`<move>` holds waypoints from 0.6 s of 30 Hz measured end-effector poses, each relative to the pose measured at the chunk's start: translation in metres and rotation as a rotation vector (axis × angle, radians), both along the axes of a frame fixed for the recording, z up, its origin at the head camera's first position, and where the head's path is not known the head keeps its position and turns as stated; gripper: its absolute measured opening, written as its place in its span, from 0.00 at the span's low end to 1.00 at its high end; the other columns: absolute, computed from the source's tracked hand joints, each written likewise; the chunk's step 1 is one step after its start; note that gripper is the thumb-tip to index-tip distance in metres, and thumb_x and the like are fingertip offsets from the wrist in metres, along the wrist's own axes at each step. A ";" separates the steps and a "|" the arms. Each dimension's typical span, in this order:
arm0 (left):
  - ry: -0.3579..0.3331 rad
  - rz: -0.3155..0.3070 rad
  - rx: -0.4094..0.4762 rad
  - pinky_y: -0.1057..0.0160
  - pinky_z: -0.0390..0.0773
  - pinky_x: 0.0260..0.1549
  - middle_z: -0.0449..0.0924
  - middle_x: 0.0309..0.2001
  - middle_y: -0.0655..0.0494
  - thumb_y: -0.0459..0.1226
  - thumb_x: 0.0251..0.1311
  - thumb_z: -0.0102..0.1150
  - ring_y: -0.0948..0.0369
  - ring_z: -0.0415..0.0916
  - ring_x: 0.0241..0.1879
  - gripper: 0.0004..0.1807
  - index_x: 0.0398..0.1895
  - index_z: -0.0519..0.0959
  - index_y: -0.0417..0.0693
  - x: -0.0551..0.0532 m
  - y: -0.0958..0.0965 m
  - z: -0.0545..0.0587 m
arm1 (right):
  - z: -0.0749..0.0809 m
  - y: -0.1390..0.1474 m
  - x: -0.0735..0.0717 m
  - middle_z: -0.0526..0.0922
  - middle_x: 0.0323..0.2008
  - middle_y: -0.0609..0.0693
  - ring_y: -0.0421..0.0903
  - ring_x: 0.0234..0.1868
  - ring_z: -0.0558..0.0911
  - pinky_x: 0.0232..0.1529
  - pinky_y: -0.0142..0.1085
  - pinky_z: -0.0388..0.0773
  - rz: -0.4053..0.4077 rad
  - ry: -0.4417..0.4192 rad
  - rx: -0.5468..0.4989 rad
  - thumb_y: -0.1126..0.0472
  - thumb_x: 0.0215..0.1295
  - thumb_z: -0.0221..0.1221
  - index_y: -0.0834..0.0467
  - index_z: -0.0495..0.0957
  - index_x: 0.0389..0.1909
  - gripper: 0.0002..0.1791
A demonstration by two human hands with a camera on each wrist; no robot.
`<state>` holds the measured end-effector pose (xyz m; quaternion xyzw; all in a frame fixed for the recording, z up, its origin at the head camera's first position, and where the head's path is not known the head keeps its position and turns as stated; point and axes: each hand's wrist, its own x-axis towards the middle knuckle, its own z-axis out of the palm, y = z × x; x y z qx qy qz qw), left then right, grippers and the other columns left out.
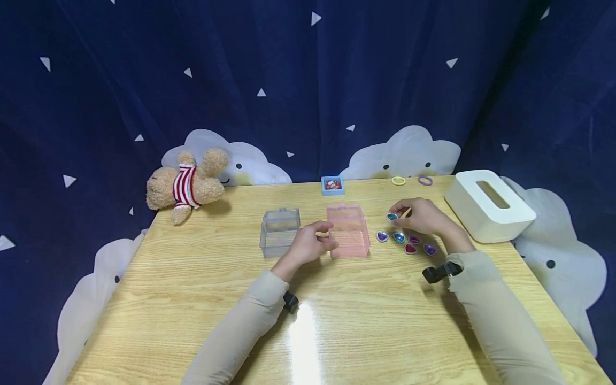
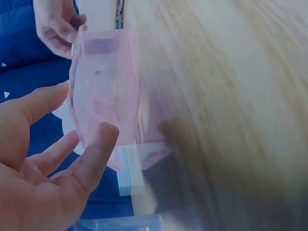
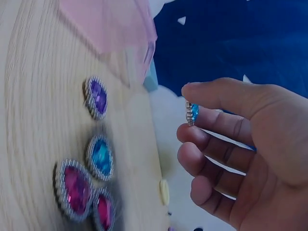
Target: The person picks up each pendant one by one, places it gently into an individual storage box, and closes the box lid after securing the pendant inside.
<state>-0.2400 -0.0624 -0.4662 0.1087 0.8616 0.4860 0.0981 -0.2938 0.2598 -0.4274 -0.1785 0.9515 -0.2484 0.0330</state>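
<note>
My right hand (image 1: 423,215) pinches a blue gem with a silver beaded edge (image 3: 193,111) between thumb and fingers, raised above the table. Below it on the wood lie several more gems: a purple one (image 3: 97,98), a blue one (image 3: 100,158), a red one (image 1: 410,248), a magenta one (image 1: 414,239) and another purple one (image 1: 430,249). Beside the left wall of a clear pink box (image 1: 349,250), its lid raised, is my left hand (image 1: 310,243); the fingers are loosely spread, their tips right at the box in the left wrist view.
Left of the pink box stands a clear bluish-grey box (image 1: 279,243) with its lid up. A small blue framed square (image 1: 333,185), a yellow ring (image 1: 398,181) and a purple ring (image 1: 425,180) lie behind. A teddy bear (image 1: 185,184) is far left, a white tissue box (image 1: 491,214) right.
</note>
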 end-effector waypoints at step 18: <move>-0.006 0.018 -0.013 0.62 0.86 0.43 0.77 0.62 0.43 0.39 0.59 0.70 0.53 0.84 0.51 0.30 0.66 0.75 0.47 0.001 0.002 0.002 | 0.003 -0.048 0.009 0.86 0.39 0.49 0.41 0.26 0.77 0.26 0.31 0.74 0.119 -0.030 -0.088 0.57 0.58 0.69 0.54 0.84 0.49 0.17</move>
